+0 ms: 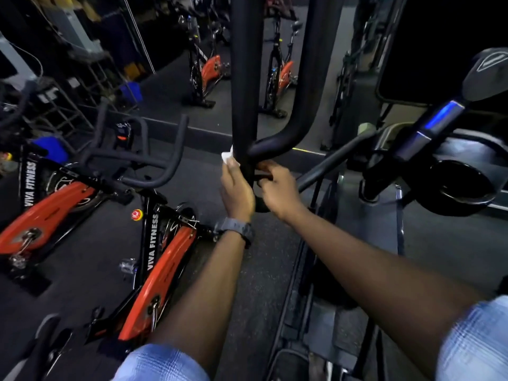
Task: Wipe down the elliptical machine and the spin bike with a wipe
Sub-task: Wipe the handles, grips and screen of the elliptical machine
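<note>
Left hand [237, 192] — crumpled white wipe [227, 156], smooth black upright bar [244, 86]

Matt black foam-like elliptical handle [244, 78], thin white paper-like wipe [227, 156], glossy orange plastic spin bike guard [162, 273]

Head camera looks forward and down, close above both forearms.

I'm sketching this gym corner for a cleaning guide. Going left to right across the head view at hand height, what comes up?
Spin bike handlebars → white wipe → left hand → black upright bar → right hand → elliptical console post.
</note>
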